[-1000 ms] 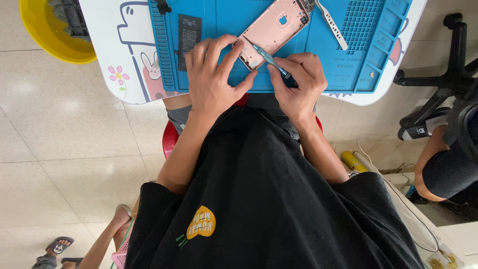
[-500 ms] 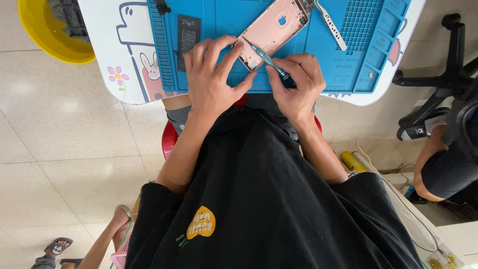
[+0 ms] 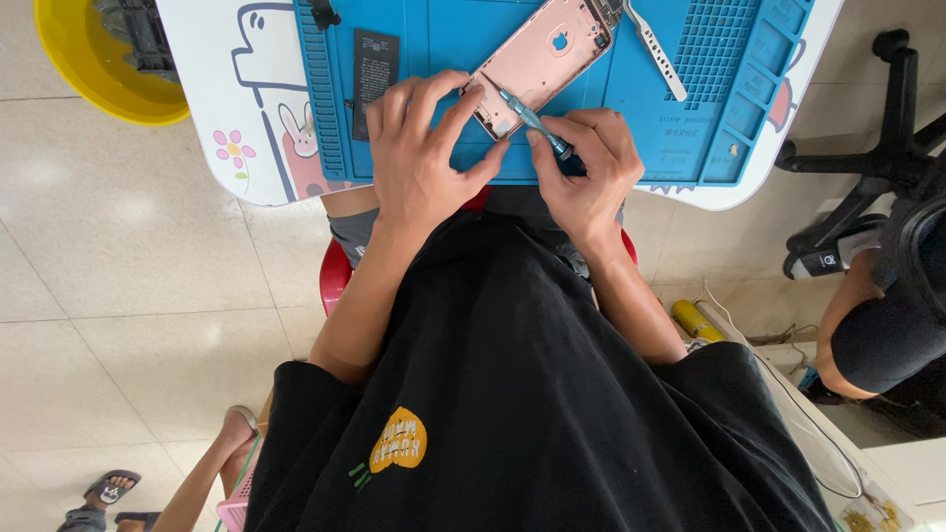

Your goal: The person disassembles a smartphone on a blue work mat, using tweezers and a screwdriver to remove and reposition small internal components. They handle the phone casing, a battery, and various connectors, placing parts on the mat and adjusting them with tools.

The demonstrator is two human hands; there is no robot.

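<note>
Phone shell (image 3: 545, 59), pink and back-up, lies tilted on our blue mat (image 3: 709, 89), which covers the white table (image 3: 246, 118); nothing has shifted since the earlier frames. Our left hand (image 3: 419, 163) spreads its fingers, the tips pinning the shell's near corner. Our right hand (image 3: 586, 172) is curled closed around a screwdriver (image 3: 532, 120), tip at that corner. Tweezers (image 3: 655, 44) and a black battery (image 3: 375, 69) lie apart; bare mat remains toward the right edge.
</note>
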